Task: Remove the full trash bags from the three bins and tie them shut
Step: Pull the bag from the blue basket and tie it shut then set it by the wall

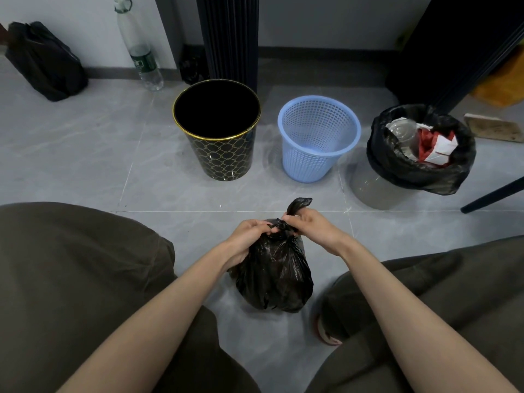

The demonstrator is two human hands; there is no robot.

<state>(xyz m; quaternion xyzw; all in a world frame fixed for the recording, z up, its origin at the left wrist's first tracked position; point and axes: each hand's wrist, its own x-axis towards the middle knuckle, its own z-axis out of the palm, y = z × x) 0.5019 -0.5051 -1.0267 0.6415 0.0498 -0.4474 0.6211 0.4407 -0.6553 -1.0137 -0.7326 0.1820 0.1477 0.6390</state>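
Note:
A full black trash bag (273, 275) sits on the grey floor between my knees. My left hand (249, 234) and my right hand (312, 225) both grip its twisted neck, with a tail of plastic sticking up past my right fingers. Beyond it stand three bins in a row: a black bin with gold pattern (219, 129), with no bag in it; a blue mesh bin (317, 137), also without a bag; and a clear bin (380, 185) lined with an open black bag (397, 163) holding cups and paper.
Another tied black bag (45, 61) lies at the back left by the wall. A tall plastic bottle (140, 46) leans on the wall. A dark ribbed column (229, 38) stands behind the bins. A chair leg (493, 194) slants in at right.

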